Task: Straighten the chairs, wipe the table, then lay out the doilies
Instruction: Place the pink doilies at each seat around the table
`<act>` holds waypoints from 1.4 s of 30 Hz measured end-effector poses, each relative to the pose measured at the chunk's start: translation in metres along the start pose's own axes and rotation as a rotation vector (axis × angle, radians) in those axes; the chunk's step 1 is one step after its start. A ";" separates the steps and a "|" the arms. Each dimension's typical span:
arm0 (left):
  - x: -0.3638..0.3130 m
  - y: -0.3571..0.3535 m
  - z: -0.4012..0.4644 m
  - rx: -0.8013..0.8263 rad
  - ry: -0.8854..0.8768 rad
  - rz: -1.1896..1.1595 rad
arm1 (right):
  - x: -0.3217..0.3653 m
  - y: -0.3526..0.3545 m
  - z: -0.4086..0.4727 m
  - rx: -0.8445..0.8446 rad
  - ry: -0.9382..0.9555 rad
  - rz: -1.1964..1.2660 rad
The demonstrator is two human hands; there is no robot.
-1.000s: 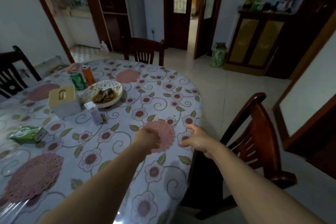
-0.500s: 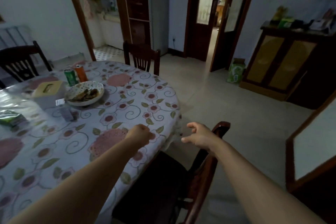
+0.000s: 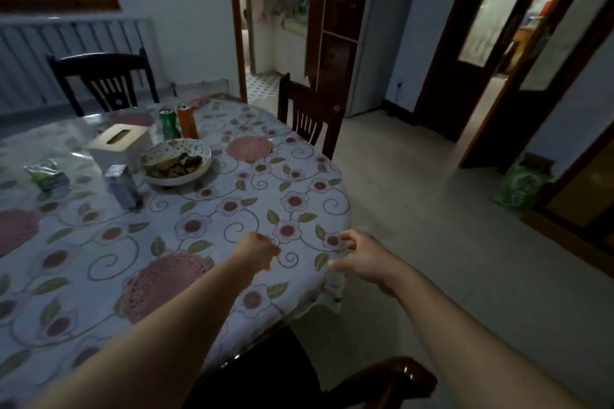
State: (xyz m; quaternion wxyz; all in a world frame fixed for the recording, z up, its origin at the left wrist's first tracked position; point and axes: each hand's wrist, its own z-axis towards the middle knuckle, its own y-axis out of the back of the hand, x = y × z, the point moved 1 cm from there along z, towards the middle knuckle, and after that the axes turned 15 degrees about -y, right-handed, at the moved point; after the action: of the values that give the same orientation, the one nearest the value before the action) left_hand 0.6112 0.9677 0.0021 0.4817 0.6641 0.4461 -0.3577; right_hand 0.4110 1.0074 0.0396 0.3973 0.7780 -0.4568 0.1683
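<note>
Near chair [image 3: 382, 378]: its dark wood back is at the bottom of the view, and its seat goes under the table edge.
Left hand [image 3: 257, 252]: it is over the table, just past the near doily. The fingers are curled into a fist. I see nothing in it, but the palm side is hidden, so I cannot be sure.
Right hand [image 3: 363, 261]: it is at the table's edge, over the rim of the cloth. The fingers are bent and spread a little, with the thumb out. It holds nothing.
Table [image 3: 299, 276]: it has a flower cloth with a shiny clear cover on top.
Near doily [image 3: 166, 279]: pink and round, flat on the table, just beside the left arm.
Left doily [image 3: 16, 229]: pink, at the left edge of the view, only part of it shows.
Small carton [image 3: 123, 186]: it stands up near the bowl.
Green pack [image 3: 46, 174]: it lies on the left side of the table.
Bowl [image 3: 176, 161]: white, with dark food in it.
Tissue box [image 3: 116, 143]: white, just behind the bowl.
Middle doily [image 3: 249, 149]: pink, flat, to the right of the bowl.
Green can [image 3: 169, 123] and orange can [image 3: 187, 121]: they stand side by side behind the bowl.
Far doily [image 3: 136, 119]: pink, near the far edge by the tissue box.
Far chairs: one chair [image 3: 309, 116] is at the far right side of the table, and another chair [image 3: 106, 83] is at the back.
</note>
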 end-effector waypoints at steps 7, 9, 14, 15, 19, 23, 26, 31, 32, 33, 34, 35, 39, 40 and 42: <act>-0.032 -0.012 0.029 -0.189 0.065 0.027 | 0.045 0.051 0.071 0.104 0.093 -0.161; -0.041 -0.018 0.036 -0.283 0.072 0.012 | 0.058 0.065 0.093 0.144 0.143 -0.197; -0.066 -0.048 0.031 -0.512 0.135 -0.072 | 0.078 0.104 0.138 0.275 0.242 -0.291; -0.072 -0.057 0.027 -0.553 0.149 -0.083 | 0.081 0.111 0.145 0.307 0.265 -0.312; -0.094 -0.092 0.019 -0.689 0.218 -0.103 | 0.088 0.133 0.165 0.406 0.340 -0.440; -0.108 -0.112 0.021 -0.817 0.282 -0.118 | 0.111 0.133 0.178 0.509 0.422 -0.538; -0.109 -0.112 0.020 -0.861 0.321 -0.159 | 0.126 0.123 0.185 0.531 0.469 -0.594; -0.096 -0.097 0.037 -1.009 0.355 -0.196 | 0.148 0.110 0.205 0.561 0.522 -0.734; -0.094 -0.094 0.045 -1.031 0.354 -0.206 | 0.154 0.109 0.211 0.557 0.532 -0.762; -0.093 -0.095 0.052 -1.038 0.357 -0.224 | 0.159 0.110 0.217 0.549 0.541 -0.803; -0.096 -0.096 0.060 -1.033 0.361 -0.238 | 0.164 0.112 0.222 0.534 0.540 -0.834; -0.097 -0.097 0.068 -1.034 0.358 -0.248 | 0.171 0.114 0.229 0.526 0.544 -0.843; -0.108 -0.096 0.094 -1.077 0.368 -0.245 | 0.196 0.116 0.254 0.535 0.599 -0.856; -0.112 -0.095 0.101 -1.084 0.371 -0.256 | 0.202 0.117 0.261 0.548 0.603 -0.865; -0.120 -0.093 0.116 -1.109 0.368 -0.286 | 0.213 0.120 0.277 0.578 0.617 -0.876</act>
State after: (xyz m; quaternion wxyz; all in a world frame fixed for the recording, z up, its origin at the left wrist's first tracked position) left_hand 0.4775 0.8395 0.0488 0.6181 0.2983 0.7272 -0.0122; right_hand 0.3942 0.6381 0.0544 0.3164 0.8852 0.1062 0.3242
